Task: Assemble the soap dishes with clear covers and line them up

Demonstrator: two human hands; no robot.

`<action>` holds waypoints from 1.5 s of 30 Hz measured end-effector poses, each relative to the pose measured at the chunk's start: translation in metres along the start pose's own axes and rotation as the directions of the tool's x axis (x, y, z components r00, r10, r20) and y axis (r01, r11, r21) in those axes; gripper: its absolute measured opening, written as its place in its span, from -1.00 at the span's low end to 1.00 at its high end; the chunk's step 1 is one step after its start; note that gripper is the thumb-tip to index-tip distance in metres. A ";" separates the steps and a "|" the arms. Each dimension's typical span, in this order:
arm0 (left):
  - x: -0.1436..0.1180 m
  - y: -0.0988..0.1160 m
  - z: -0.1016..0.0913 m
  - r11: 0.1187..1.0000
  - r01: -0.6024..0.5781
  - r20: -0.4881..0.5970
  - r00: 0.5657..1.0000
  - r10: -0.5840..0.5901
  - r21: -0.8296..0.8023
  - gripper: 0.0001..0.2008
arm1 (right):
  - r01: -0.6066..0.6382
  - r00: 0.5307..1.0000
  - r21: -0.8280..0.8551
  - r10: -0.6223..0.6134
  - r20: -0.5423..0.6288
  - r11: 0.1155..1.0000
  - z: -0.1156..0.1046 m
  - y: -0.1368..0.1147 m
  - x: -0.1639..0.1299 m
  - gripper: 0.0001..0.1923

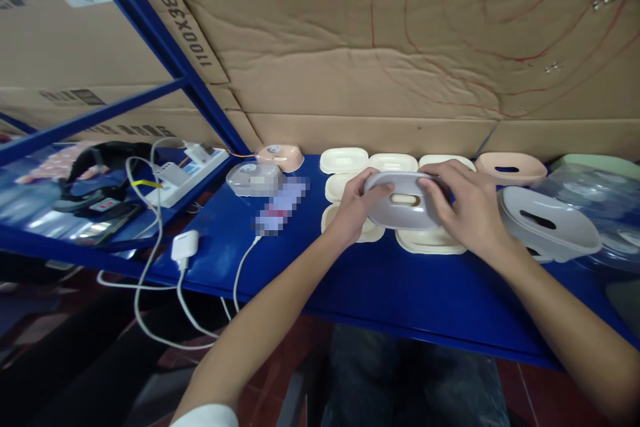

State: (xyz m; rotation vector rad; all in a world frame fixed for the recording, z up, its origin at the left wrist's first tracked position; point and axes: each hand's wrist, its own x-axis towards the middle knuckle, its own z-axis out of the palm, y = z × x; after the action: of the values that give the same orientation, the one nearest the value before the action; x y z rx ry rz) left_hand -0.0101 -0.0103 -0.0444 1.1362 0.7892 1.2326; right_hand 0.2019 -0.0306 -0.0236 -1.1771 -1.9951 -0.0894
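Between both hands is a grey oval plastic lid with a slot point(400, 213), held above several cream plastic trays point(431, 241) on the blue shelf. My left hand point(353, 210) grips its left end, thumb on top. At its right end, my right hand point(463, 207) holds it with the thumb pressed on the upper face; the other fingers are partly hidden behind. A cream surface shows through the slot. Further cream trays point(344, 160) stand in rows behind and beside the lid.
To the right lie grey slotted lids point(550, 221), a peach lid point(510, 167), a green piece point(595, 163) and clear plastic covers point(575, 190). On the left are a phone point(283, 207) on a cable, a clear-lidded box point(253, 179), a white charger point(185, 247) and a power strip point(187, 177).
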 end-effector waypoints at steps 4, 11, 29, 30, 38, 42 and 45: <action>0.000 0.002 -0.001 0.999 0.000 -0.001 1.000 -0.001 -0.043 -0.64 | -0.143 0.989 0.081 0.145 -0.025 0.986 0.002 0.002 0.000 -0.69; 0.000 0.002 0.000 0.999 -0.032 0.052 0.998 0.033 -0.016 -0.60 | -0.364 0.917 0.342 0.399 -0.033 0.866 0.005 0.007 -0.008 -0.55; 0.002 -0.009 -0.007 0.999 -0.004 0.068 0.998 0.006 -0.035 -0.50 | -0.553 0.811 0.704 0.483 0.332 0.445 0.002 -0.013 -0.008 -0.38; 0.003 -0.010 -0.007 0.999 0.008 0.073 0.997 -0.005 -0.038 -0.50 | -0.558 0.803 0.722 0.486 0.345 0.410 0.003 -0.013 -0.009 -0.38; 0.006 -0.008 -0.009 0.993 0.044 0.112 0.993 -0.031 -0.110 -0.52 | -0.325 0.931 0.575 0.362 0.053 0.751 -0.003 -0.002 -0.008 -0.55; 0.009 -0.005 -0.011 0.989 0.053 -0.013 0.998 -0.056 -0.141 -0.55 | 0.031 0.974 0.229 0.022 -0.223 0.973 -0.053 -0.040 -0.022 -0.76; 0.012 -0.003 -0.011 0.983 0.085 -0.105 0.989 -0.103 -0.163 -0.55 | 0.239 0.963 0.369 -0.268 0.028 0.898 -0.093 -0.089 -0.033 -0.83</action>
State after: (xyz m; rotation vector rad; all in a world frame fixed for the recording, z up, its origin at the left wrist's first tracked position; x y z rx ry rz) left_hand -0.0171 0.0037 -0.0490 0.8968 0.8053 1.2657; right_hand 0.1975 -0.1435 0.0455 -0.6904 -2.1121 0.1908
